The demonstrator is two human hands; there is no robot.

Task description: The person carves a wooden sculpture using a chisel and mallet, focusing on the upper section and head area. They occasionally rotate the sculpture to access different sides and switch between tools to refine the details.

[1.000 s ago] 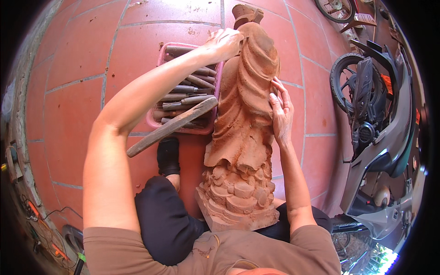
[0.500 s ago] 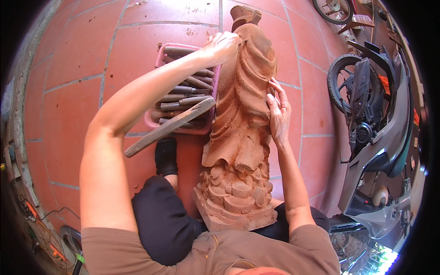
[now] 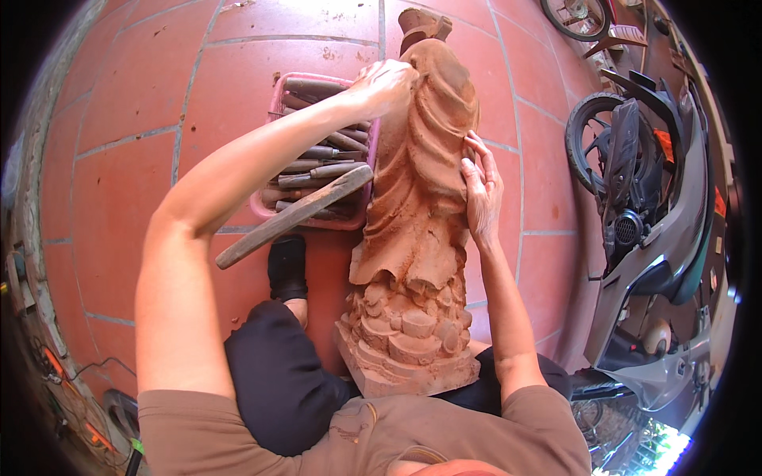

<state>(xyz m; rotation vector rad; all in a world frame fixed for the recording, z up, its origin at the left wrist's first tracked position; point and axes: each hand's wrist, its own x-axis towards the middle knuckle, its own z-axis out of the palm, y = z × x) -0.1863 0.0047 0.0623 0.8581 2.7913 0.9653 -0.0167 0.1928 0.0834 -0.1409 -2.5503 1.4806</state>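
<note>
1. Head view: the left grip [image 3: 389, 86] is curled, its fingertips at the upper left edge of the carved reddish-brown figure [image 3: 421, 230]; whether it pinches a tool cannot be told.
2. The right grip [image 3: 482, 190] is loosely spread, fingers extended and thumb apart, touching the figure's right side.
3. The figure's base sits between the person's legs, its top pointing away over the tiled floor [image 3: 127, 214].
4. Just left, a pink basket [image 3: 375, 141] holds tools; a wooden bar [image 3: 294, 218] crosses its near corner.

shirt [image 3: 468, 420]: brown, short sleeves [image 3: 186, 420] | trousers [image 3: 278, 377]: dark, loose | footwear [image 3: 286, 266]: black | hands [image 3: 482, 198]: bare
</note>
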